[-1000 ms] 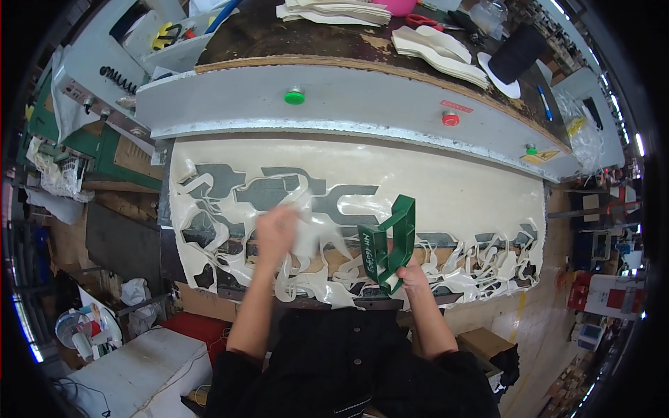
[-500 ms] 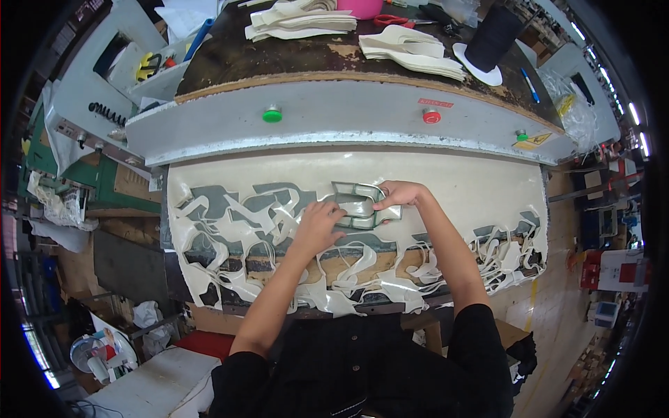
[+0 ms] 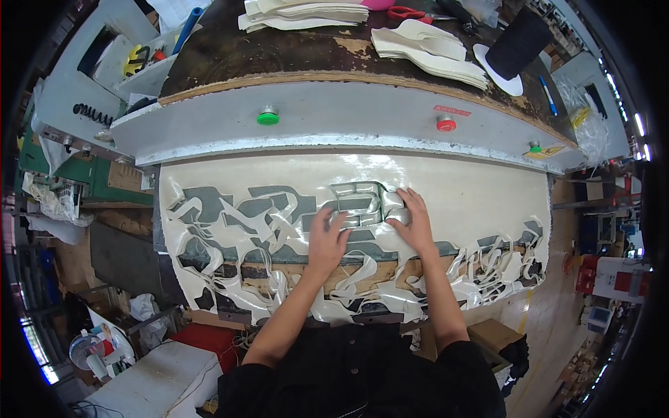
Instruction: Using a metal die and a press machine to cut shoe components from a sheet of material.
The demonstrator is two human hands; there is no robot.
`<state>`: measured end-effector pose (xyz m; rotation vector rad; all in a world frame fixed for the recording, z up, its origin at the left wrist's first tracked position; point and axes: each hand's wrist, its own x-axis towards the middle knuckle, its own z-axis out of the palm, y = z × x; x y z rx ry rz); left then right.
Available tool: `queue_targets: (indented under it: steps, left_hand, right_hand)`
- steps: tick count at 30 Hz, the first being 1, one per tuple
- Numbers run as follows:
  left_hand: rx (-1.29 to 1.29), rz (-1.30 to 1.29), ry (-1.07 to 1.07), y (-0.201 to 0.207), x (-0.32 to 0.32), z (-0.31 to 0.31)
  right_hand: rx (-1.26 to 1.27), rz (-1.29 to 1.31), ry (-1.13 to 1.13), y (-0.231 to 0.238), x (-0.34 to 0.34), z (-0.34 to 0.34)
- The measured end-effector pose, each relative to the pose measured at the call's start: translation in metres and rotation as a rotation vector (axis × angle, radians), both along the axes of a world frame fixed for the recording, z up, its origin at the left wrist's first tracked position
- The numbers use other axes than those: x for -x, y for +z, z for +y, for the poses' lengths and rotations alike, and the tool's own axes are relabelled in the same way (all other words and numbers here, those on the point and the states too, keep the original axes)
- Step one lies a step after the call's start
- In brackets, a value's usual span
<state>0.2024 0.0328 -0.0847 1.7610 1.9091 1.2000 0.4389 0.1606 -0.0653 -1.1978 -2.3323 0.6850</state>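
A green metal cutting die [image 3: 359, 200] lies flat on a cream sheet [image 3: 474, 195] spread over the press bed. The sheet is full of cut-out holes with loose strips left and front. My left hand [image 3: 326, 237] rests with spread fingers on the die's lower left edge. My right hand [image 3: 414, 221] holds the die's right side, fingers along its rim. Both forearms come up from the lower edge.
Behind the sheet runs the grey press beam [image 3: 348, 132] with a green button [image 3: 267, 117], a red button [image 3: 446, 124] and a small green one [image 3: 534, 147]. Stacks of cut cream pieces [image 3: 425, 52], red scissors [image 3: 408, 12] and a black cone [image 3: 516, 42] sit on the brown top behind.
A second ago my right hand held the die upright near the front edge. It has since been laid flat farther back on the sheet, and both hands have shifted with it.
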Motion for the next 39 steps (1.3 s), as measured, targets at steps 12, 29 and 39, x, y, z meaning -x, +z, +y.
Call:
queue_targets:
  steps: [12,29,39]
  left_hand:
    - [0.003,-0.067,0.275,-0.034,0.006,-0.013]
    - [-0.006,-0.043,0.208,-0.03,0.012,-0.016]
    - [-0.018,-0.021,0.185,-0.03,0.017,-0.002]
  right_hand:
    - [-0.022,0.063,-0.173,-0.031,-0.004,0.0]
    - [-0.031,0.089,-0.168,-0.031,-0.004,-0.006]
    - [-0.029,0.079,-0.168,-0.027,-0.001,0.008]
